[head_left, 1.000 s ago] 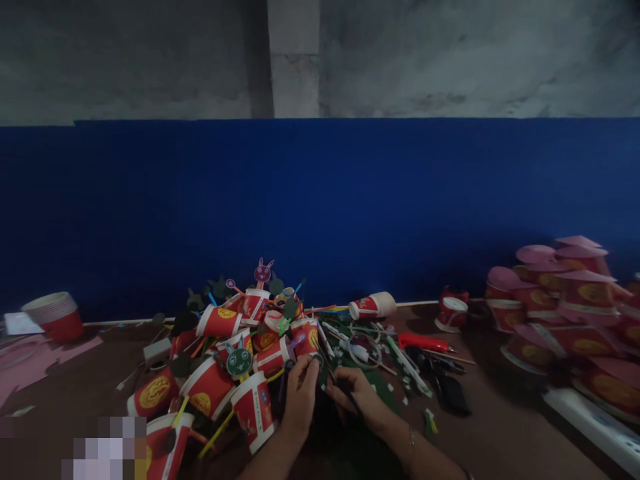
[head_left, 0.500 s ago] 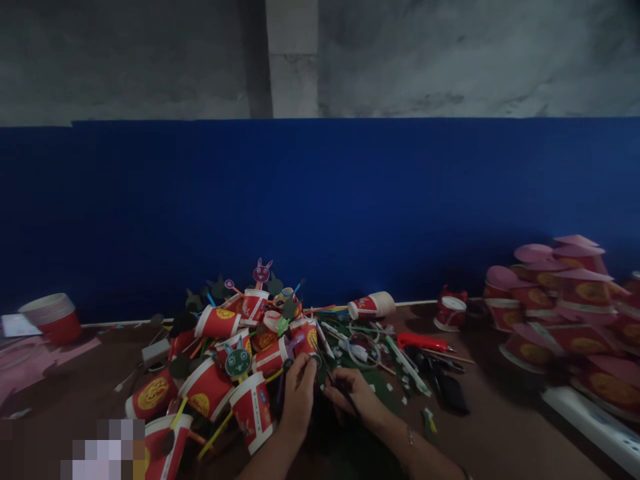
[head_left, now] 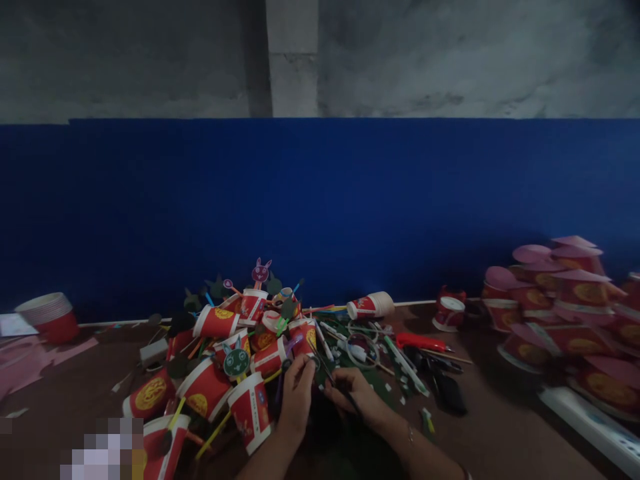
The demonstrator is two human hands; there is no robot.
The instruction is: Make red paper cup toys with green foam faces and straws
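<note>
My right hand [head_left: 361, 399] is closed round a pair of scissors [head_left: 326, 371], whose thin blades point up and left toward my left hand. The fingers of my left hand [head_left: 296, 393] are pinched together just beside the blades. A small dark piece seems to be at its fingertips, too dim to name. Left of that hand, a red paper cup [head_left: 251, 412] leans with a green rabbit-face cutout [head_left: 236, 361] above it. Another red cup [head_left: 303, 337] lies just beyond my fingertips. Dark green scraps lie beneath both hands.
Many red paper cups with straws lie heaped to the left. Right of my hands are a red-handled tool [head_left: 423, 343], a black object [head_left: 450, 392] and a tape ring [head_left: 363, 349]. Pink-topped cups [head_left: 583, 293] stack at right behind a white power strip [head_left: 593, 427]. A blue panel [head_left: 320, 207] stands behind.
The scissor blades look slightly wider apart near my left fingertips. Both hands stay almost in place, and the whole view has shifted very slightly.
</note>
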